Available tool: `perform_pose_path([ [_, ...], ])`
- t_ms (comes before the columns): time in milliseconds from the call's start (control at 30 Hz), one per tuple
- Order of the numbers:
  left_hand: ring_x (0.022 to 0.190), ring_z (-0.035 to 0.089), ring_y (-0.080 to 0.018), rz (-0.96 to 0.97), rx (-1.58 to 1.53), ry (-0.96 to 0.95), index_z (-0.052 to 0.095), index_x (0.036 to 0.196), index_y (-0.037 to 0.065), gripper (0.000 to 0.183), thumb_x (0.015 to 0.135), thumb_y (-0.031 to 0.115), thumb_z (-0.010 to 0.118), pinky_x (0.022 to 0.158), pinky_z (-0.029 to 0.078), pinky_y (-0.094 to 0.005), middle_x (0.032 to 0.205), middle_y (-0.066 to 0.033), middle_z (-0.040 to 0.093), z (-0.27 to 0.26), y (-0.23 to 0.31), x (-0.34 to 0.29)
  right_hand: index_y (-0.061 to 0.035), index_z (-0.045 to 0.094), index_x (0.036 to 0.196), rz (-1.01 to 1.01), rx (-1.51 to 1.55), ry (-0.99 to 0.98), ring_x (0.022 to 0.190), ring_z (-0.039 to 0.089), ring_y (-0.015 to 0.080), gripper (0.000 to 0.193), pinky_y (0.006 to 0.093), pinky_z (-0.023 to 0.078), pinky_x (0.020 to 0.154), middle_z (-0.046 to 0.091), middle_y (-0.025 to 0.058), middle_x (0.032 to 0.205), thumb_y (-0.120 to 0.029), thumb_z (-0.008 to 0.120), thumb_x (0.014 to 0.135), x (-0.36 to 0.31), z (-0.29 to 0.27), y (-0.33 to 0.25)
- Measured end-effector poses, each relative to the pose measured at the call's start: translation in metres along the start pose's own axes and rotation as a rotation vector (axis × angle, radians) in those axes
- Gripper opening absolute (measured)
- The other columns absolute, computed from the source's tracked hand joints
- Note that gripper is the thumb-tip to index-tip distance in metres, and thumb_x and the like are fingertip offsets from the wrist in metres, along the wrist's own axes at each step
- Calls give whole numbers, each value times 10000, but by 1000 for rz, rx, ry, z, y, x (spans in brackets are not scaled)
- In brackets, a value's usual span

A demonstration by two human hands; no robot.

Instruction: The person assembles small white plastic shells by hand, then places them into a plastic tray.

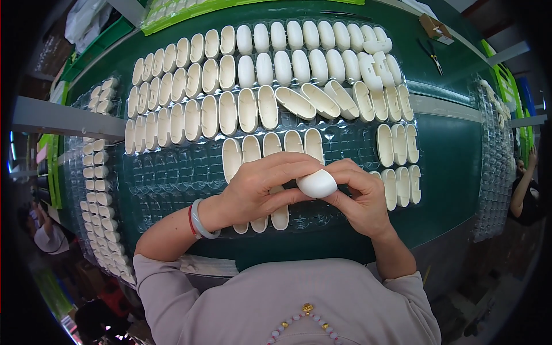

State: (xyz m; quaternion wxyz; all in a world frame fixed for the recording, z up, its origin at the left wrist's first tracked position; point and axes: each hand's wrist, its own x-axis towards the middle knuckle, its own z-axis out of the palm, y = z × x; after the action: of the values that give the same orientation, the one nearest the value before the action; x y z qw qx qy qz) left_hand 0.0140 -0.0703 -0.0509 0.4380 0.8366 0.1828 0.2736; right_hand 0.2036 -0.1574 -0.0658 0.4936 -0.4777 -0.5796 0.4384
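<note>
Both hands pinch one white oval plastic shell [316, 184] just above the clear blister tray [172, 172]. The left hand [261, 190] curls its fingers over it; the right hand [362, 195] grips its far end.

Beyond the fingers, a clear plastic tray [172, 172] holds rows of white oval shells [247, 109] on a green table [448, 167]. Left of them sits another filled tray [95, 190]; far right, pliers [432, 56].
</note>
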Motion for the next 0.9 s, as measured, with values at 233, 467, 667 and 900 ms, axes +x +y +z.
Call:
perform_pose_path([
  [233,970,625,-248,-29,13,-9,621,1079,44,384,714,67,735,832,503,-316,1062,-103,641,1,4,-1,-30,637,961,-23,-32,16,848,596,221,225,312,435,792,643,89,911,13,678,744,-3,1,-3],
  [467,928,634,-239,-75,-15,-38,607,1102,36,416,713,84,747,801,505,-307,1051,-107,639,6,2,10,-29,638,957,-25,-54,35,835,591,224,226,311,442,771,641,88,902,7,686,739,-1,-10,-1],
  [667,870,624,-248,-21,24,38,524,1199,66,462,779,178,680,741,505,-319,1012,-107,605,-6,12,-6,-6,639,867,-134,-281,-19,764,571,263,182,329,443,680,626,112,847,67,664,702,11,5,-9],
  [900,615,512,-187,242,685,117,492,738,32,100,713,104,557,506,428,-284,698,-59,476,15,27,-24,44,588,863,-330,-658,-140,780,516,316,162,363,416,664,538,143,821,92,567,710,-16,13,-12],
])
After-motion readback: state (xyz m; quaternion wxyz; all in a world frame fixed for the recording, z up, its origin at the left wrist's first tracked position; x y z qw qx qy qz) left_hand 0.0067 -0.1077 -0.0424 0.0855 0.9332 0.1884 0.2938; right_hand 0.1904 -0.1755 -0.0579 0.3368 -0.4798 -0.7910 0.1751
